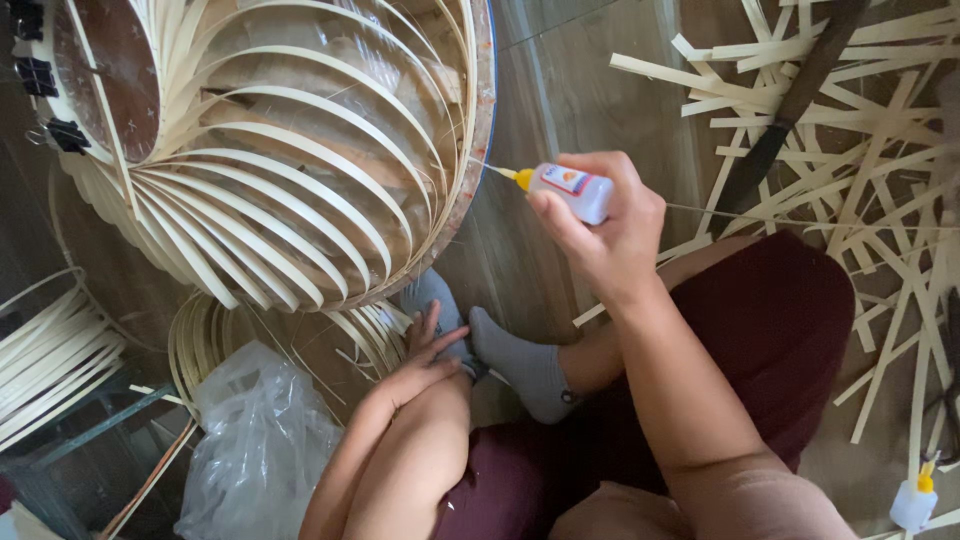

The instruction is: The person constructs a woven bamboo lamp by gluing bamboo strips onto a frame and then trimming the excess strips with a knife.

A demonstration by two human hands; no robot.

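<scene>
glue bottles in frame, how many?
2. One glue bottle in the right hand, nozzle at the bamboo frame rim; a second bottle on the floor, bottom right. Others may be hidden.

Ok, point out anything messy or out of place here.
Cut bamboo strips lie scattered criss-cross over the floor at right. The glue bottle in the right hand and the woven bamboo frame look sound; no spill shows.
</scene>
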